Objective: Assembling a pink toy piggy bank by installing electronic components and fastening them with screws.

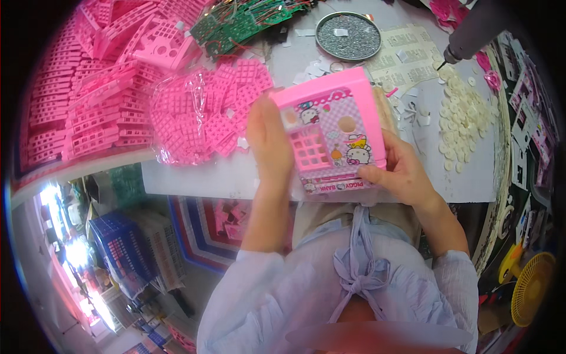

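Well to the left of the left hand [270, 138], pink slotted frames [88, 97] lie stacked in a tall heap; nearer that hand, pink grid pieces [177, 118] fill a clear plastic bag. Beyond the left hand sits a pile of green circuit boards [250, 26] with wires. Ahead of both hands stands a round tin [348, 59] of small grey metal pieces, with a printed sheet [410, 53] beside it. To the right of the right hand [404, 174], whitish discs [463, 121] lie scattered, a dark power tool [480, 26] pointing down above their far end. A yellow fan [533, 289] stands lower, well right of the right hand; a blue basket [121, 251] sits below and left of the left.
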A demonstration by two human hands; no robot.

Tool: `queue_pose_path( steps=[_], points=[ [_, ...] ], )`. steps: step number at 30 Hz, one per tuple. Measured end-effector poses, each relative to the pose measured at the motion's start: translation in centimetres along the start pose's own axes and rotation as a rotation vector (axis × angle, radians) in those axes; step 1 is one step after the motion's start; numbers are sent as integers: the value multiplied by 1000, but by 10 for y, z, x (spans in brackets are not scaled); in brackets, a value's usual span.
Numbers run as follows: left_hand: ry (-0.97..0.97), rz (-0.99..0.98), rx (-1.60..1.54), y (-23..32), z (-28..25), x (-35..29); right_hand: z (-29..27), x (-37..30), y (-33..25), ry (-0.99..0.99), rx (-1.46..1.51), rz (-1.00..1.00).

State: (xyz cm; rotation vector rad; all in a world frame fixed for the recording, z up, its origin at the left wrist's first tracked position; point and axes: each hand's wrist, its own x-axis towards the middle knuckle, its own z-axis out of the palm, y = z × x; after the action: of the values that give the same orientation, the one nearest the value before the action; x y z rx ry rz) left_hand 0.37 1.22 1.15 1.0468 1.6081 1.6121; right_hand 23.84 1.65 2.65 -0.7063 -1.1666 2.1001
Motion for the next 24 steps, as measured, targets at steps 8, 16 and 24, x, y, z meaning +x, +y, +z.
queue_pose_path(
  steps=[8,16,24],
  points=[
    [-46,211,83,17,9,27,0,11,10,112,-78,-104],
    [11,-6,-47,1,3,-3,-4,15,6,136,-24,-145],
    [14,161,-41,-13,18,-9,-5,15,15,142,-12,-178]
  ],
)
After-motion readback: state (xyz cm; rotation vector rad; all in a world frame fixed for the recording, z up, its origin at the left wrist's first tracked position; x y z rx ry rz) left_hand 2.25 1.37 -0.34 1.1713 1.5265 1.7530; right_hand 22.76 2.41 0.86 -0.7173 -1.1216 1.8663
